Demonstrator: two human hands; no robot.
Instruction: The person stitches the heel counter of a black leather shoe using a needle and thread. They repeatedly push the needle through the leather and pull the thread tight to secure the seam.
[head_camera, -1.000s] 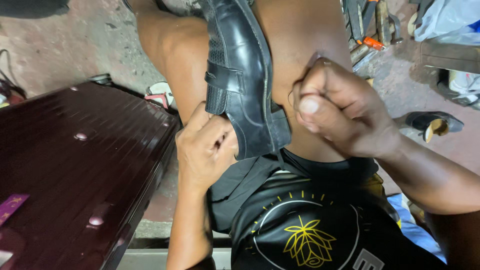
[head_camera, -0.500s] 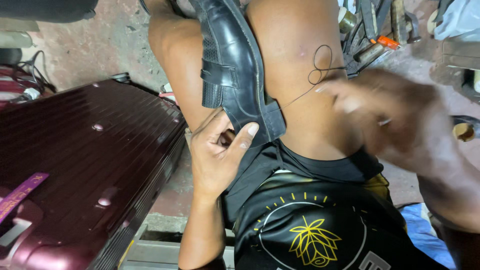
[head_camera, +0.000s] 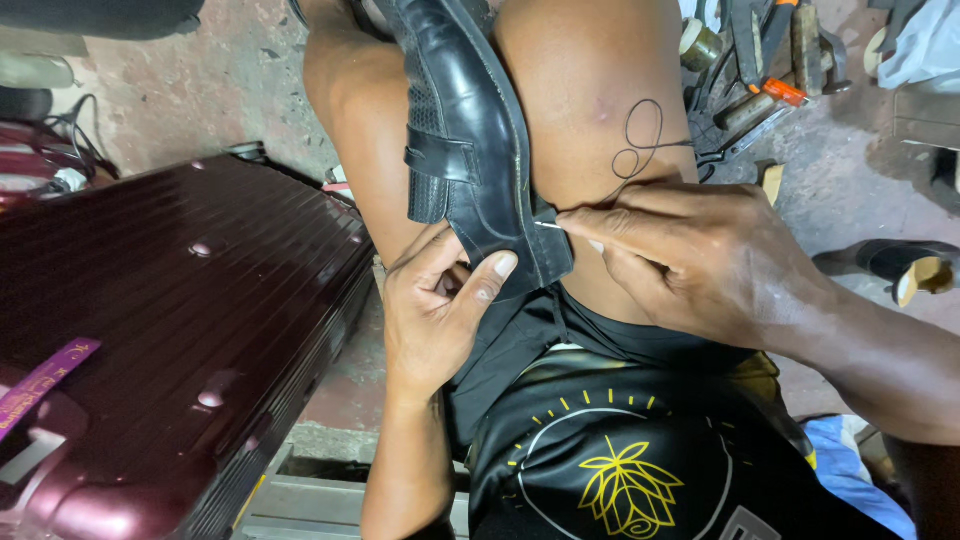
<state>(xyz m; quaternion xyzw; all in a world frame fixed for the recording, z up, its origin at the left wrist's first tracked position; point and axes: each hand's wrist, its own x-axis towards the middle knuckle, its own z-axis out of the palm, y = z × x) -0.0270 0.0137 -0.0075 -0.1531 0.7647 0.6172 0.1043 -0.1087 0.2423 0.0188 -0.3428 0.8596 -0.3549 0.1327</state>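
Head view only. Shoe (head_camera: 470, 130), black leather, is lodged between the person's bare knees, its long axis running from the top of the frame down toward the lap, the lower end nearest the hands. Left hand (head_camera: 435, 310) is placed under and against that lower end; its fingers (head_camera: 497, 272) are closed on the shoe's edge, the thumb laid across the leather. Right hand (head_camera: 700, 265) is held at the shoe's right side, its fingers (head_camera: 600, 225) pinched on a needle (head_camera: 548, 225). The needle is seen lying nearly level, tip pointing left, touching the right edge of the shoe near its lower end. Dark thread (head_camera: 645, 140) is looped over the right knee above the right hand; where it joins the needle cannot be made out. Of the two hands, the right is the one at the stitch point; the left is just below and to the left of it. A maroon suitcase (head_camera: 170, 330) is noted at the left, and tools (head_camera: 760, 70) on the floor at the upper right, well apart from the shoe.
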